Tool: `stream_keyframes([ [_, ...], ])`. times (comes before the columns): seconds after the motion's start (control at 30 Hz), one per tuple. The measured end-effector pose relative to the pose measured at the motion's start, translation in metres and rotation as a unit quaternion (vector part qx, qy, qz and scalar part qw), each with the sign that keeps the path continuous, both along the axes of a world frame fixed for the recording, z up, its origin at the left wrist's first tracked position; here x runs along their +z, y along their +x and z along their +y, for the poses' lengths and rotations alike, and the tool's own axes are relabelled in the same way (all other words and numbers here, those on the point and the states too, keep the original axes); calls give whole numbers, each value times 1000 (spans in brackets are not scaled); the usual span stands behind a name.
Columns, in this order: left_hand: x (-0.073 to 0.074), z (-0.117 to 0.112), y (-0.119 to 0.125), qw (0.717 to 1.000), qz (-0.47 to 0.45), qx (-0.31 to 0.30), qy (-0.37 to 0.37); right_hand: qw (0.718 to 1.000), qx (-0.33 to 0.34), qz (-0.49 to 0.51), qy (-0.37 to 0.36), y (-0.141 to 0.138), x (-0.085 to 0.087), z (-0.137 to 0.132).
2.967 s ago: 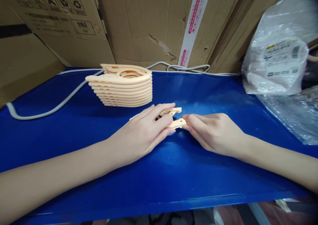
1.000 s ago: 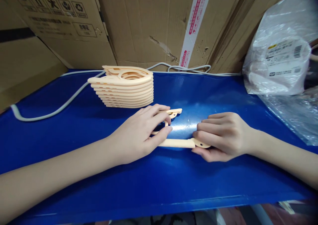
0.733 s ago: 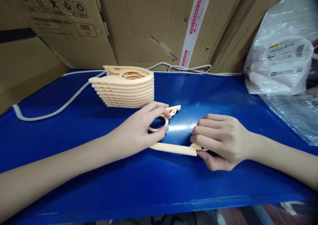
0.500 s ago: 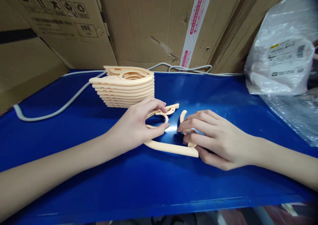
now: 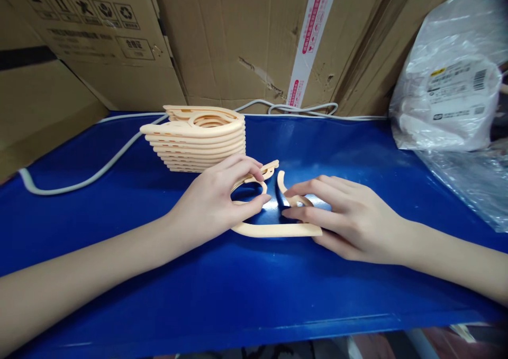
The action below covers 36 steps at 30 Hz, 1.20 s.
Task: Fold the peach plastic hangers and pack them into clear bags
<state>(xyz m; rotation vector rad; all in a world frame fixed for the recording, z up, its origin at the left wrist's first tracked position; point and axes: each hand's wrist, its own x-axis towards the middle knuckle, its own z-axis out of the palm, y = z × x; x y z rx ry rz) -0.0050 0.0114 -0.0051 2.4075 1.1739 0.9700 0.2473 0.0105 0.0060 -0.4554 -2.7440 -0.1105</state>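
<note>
A peach plastic folding hanger (image 5: 273, 230) lies partly unfolded on the blue mat (image 5: 254, 295) at the centre. My left hand (image 5: 216, 203) pinches its ring-shaped part and upper arm, fingers closed on it. My right hand (image 5: 341, 216) grips the hanger's curved hook and the end of the lower arm, fingers pressed on them. Behind my left hand stands a neat stack of several folded peach hangers (image 5: 196, 137).
Cardboard boxes (image 5: 246, 36) wall off the back and left. A white cable (image 5: 91, 171) curves along the mat's left and rear edge. Clear plastic bags (image 5: 444, 84) with white contents sit at the right. The mat's front edge runs along the bottom.
The hanger went from folded shut to opened out. My right hand pulled the lower arm toward me, then swung the hook out and moved back inward. My left hand stayed on the ring.
</note>
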Motion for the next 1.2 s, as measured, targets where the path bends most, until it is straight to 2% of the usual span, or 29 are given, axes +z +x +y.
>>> stream_keyframes([
  [0.17,1,-1,0,1000,6,21,-15,998,62,-21,-21,0,0,-2],
  [0.3,1,-3,1,999,13,29,-14,991,98,-8,-91,-4,1,-8],
  [0.47,1,-5,1,997,48,54,1,987,80,24,-140,-7,2,-11],
  [0.7,1,-6,3,992,98,73,15,970,94,36,-219,-12,1,-14],
  [0.97,2,-7,2,990,117,73,11,967,99,24,-234,-12,1,-17],
  [1.2,0,-5,0,992,115,40,34,967,91,15,-236,-10,-1,-14],
])
